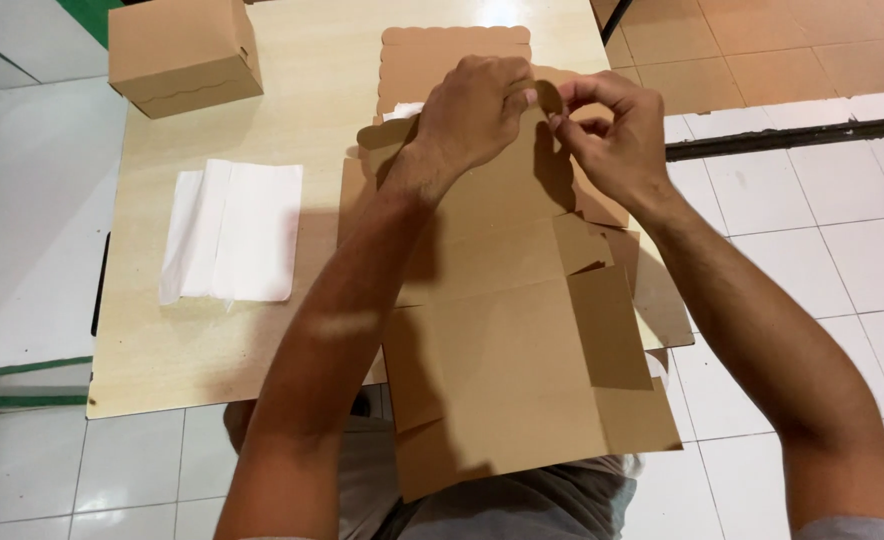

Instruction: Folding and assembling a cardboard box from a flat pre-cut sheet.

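Head view: wooden table.
Left hand: fingers pinched shut on a flap of the flat cardboard box blank.
Right hand: pinching same flap.
Blank: lies across table edge and lap.
Nearby: folded box, white paper.

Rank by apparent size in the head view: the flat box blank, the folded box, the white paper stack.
1. Flat box blank, largest, though it lies nearest the camera.
2. White paper stack.
3. Folded box; close to the stack, farther away and cut by the frame's top edge, so this order is unsure.
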